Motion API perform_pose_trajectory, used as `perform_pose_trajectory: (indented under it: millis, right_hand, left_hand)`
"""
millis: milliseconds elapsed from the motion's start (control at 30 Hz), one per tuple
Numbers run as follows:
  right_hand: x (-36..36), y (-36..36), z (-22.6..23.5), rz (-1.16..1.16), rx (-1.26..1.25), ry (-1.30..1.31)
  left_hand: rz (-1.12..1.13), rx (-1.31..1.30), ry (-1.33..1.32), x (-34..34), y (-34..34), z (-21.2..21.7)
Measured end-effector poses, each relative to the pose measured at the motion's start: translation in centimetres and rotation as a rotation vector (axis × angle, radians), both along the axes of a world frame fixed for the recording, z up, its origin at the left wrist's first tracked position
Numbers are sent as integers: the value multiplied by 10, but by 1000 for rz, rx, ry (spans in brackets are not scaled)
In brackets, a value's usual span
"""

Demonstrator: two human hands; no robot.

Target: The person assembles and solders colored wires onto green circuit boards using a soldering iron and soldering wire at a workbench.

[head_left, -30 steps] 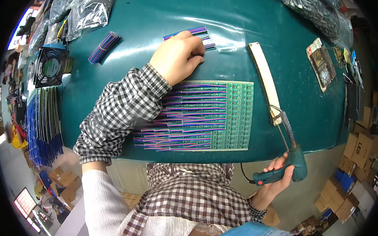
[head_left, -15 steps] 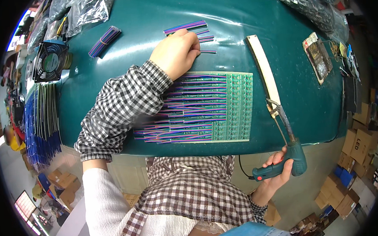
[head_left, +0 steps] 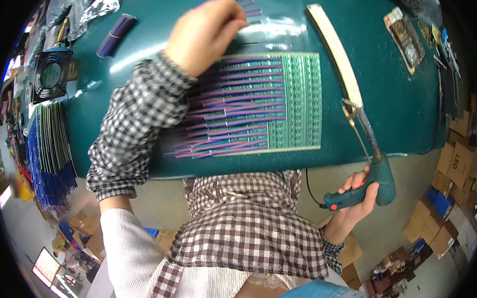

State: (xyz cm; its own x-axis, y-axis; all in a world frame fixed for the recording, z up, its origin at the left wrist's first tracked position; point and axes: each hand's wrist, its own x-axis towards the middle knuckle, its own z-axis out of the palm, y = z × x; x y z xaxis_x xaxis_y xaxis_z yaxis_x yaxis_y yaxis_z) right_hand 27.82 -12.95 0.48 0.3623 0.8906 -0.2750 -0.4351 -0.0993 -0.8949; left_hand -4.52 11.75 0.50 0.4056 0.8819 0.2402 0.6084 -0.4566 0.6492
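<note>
My left hand (head_left: 207, 36) is above the far edge of a green circuit board panel (head_left: 303, 103), its thumb and fingers pinched together. What the pinch holds is blurred. Just beyond it lie short purple and blue ribbon wires (head_left: 254, 12), partly covered by the hand. Rows of similar wires (head_left: 252, 98) stretch across the panel's left part. My right hand (head_left: 360, 197) grips the teal handle of a soldering gun (head_left: 386, 182) past the table's near edge. The gun's metal front end meets the near end of a long cream strip (head_left: 333, 54).
Left on the green table (head_left: 372, 42) are a banded wire bundle (head_left: 115, 34), a black fan (head_left: 51, 74) and blue wires (head_left: 52, 157) draped at the edge. Plastic bags (head_left: 94, 14) lie far left, a flat packet (head_left: 404, 40) at right. Cartons (head_left: 457, 161) stand beyond the right edge.
The whole view has shifted, so the table appears higher. The wire that stuck out from my left fingertips no longer shows clearly. My right hand keeps its grip on the soldering gun.
</note>
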Motion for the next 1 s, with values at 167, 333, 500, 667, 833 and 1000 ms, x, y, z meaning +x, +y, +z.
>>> perform_pose_trajectory:
  millis: [167, 333, 500, 667, 833, 1000]
  right_hand:
    - [-3, -5, 8, -25, 9, -52]
    - [-7, -5, 9, 53, 22, -42]
    - [-10, -10, 13, 32, 26, -31]
    - [-7, -8, 3, -4, 34, -3]
    - [-10, -3, 1, 37, 69, 29]
    - [-8, -1, 4, 17, 33, -3]
  left_hand:
    - [-109, -145, -150, 20, -62, 43]
    - [-264, -162, -82, 46, -108, 19]
    - [-146, 61, 47, 15, -74, 34]
    - [-109, 40, -24, -3, -51, 79]
    - [-210, -80, 269, 19, -124, 41]
    - [-306, 5, 311, 7, -102, 5]
